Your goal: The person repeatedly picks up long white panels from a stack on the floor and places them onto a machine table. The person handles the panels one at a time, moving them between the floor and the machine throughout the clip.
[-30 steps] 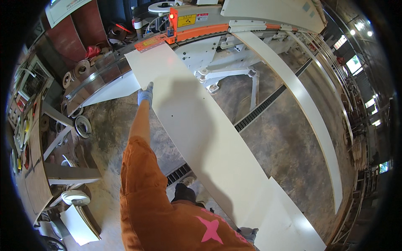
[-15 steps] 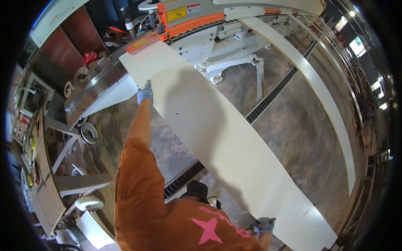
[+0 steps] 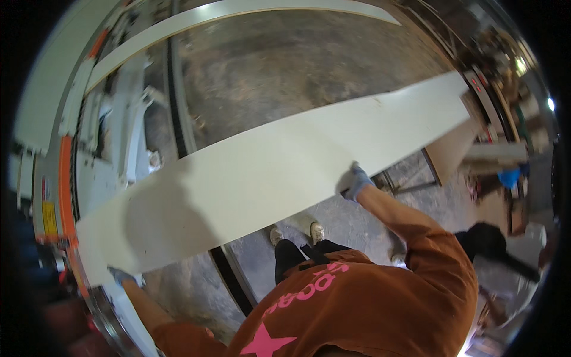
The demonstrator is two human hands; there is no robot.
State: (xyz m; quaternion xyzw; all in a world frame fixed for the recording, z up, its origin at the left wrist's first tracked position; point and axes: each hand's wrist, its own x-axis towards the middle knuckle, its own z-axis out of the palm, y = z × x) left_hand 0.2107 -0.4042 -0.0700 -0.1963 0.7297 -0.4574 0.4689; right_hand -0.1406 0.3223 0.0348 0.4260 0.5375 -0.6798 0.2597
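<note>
A long white board (image 3: 267,163) stretches across the view in front of me, sloping up to the right. On its near edge, close to the left end, my left hand (image 3: 122,276) is closed in a grey-blue glove. Further right along the same edge my right hand (image 3: 357,182), gloved too, has its thumb on top and the fingers hidden beneath the board. The board's left end meets the orange-edged machine (image 3: 66,184). Its far right end reaches a stand or machine with a grey and red face (image 3: 485,98).
Beyond the board, a narrow white strip (image 3: 238,8) curves across the far side. A dark slotted floor track (image 3: 172,95) runs under the board. To my right a person in a black cap (image 3: 485,244) stands close by, near a brown panel (image 3: 452,149) and a blue item (image 3: 508,177).
My view has swung to the right, so the board now lies crosswise and its far right end shows. Both hands stay on its near edge. A person has come into view at right.
</note>
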